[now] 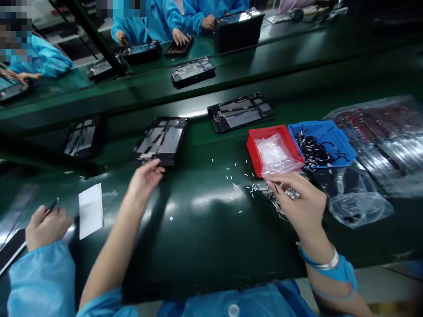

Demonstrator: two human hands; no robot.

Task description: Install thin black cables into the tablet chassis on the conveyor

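My left hand (145,176) stretches forward with its fingers apart, and the fingertips are at the near edge of an opened black tablet body (161,140) on the green belt. It holds nothing. My right hand (302,200) hovers over a loose pile of small silver metal parts (276,203) in front of a red bin (254,149). Its fingers are curled in a pinch, with a few of the silver parts at the fingertips. A blue wrist strap (325,264) circles my right wrist.
A blue bin (343,149) of black parts stands beside the red one, with plastic bags (360,207) to the right. More tablet bodies (241,112) lie along the belt. At lower left a co-worker's hand (44,226) holds a thin tool near a white card (90,210). Other people in blue work on the far side.
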